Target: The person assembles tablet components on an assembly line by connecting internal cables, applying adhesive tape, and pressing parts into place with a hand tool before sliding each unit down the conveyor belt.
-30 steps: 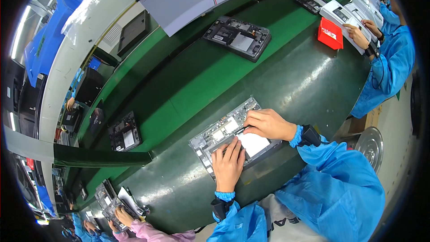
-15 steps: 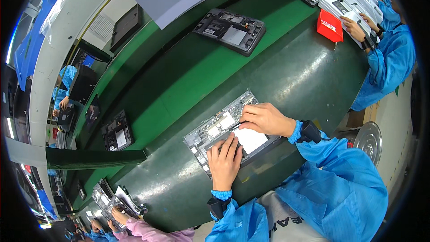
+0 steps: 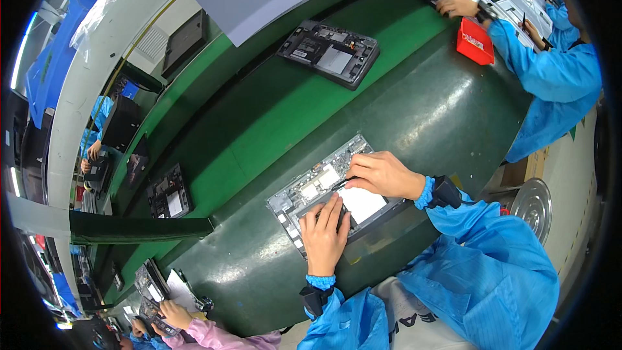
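Note:
An opened laptop-like device [image 3: 285,202] lies slantwise on the dark green bench in front of me, its circuit board and silver shields bare. A white rectangular panel [image 3: 364,206] covers part of its near right side. My left hand [image 3: 323,233] rests flat on the near left part of the device, fingers stretched out. Above the white panel, my right hand [image 3: 387,176] is closed in a pinch. A thin black strip [image 3: 338,185] shows at its fingertips, close to the left fingertips; its ends are hidden.
A green belt [image 3: 240,136] runs beyond the bench, carrying an opened device [image 3: 332,52] and another [image 3: 170,191] at left. A red bin [image 3: 475,42] stands at right beside a co-worker in a blue sleeve [image 3: 551,71]. A pink-sleeved co-worker [image 3: 214,335] works at lower left.
My hands have hardly moved on the device. The co-worker at right has reached one hand out past the red bin toward a device on the belt. The view has shifted slightly.

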A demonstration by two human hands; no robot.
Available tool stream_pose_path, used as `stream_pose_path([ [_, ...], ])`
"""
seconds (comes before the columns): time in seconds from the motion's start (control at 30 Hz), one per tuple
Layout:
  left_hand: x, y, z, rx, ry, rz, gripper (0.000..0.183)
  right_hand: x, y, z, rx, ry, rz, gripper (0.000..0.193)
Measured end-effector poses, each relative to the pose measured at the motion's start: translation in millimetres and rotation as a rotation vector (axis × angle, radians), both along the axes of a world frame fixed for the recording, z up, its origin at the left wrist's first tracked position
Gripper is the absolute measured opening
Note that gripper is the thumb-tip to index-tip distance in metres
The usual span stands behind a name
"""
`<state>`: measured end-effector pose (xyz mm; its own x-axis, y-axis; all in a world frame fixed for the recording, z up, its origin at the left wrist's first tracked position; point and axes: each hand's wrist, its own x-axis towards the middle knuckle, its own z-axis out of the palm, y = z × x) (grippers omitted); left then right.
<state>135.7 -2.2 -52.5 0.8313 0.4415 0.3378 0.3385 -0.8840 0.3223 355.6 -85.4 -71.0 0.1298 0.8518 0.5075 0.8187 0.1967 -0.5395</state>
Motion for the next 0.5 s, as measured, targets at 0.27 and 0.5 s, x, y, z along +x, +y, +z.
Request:
stream_pose_path([
  [0.27, -0.1, 0.3, -0.1, 0.004, -0.012, -0.013, 0.037, 0.3, 0.2, 2.1, 0.003, 0.001, 0.005, 0.021],
  [0.5, -0.8, -1.1, 0.7, 0.000, -0.002, -0.008, 0.036, -0.9, -0.8, 0.8, 0.001, 0.008, 0.007, 0.021],
])
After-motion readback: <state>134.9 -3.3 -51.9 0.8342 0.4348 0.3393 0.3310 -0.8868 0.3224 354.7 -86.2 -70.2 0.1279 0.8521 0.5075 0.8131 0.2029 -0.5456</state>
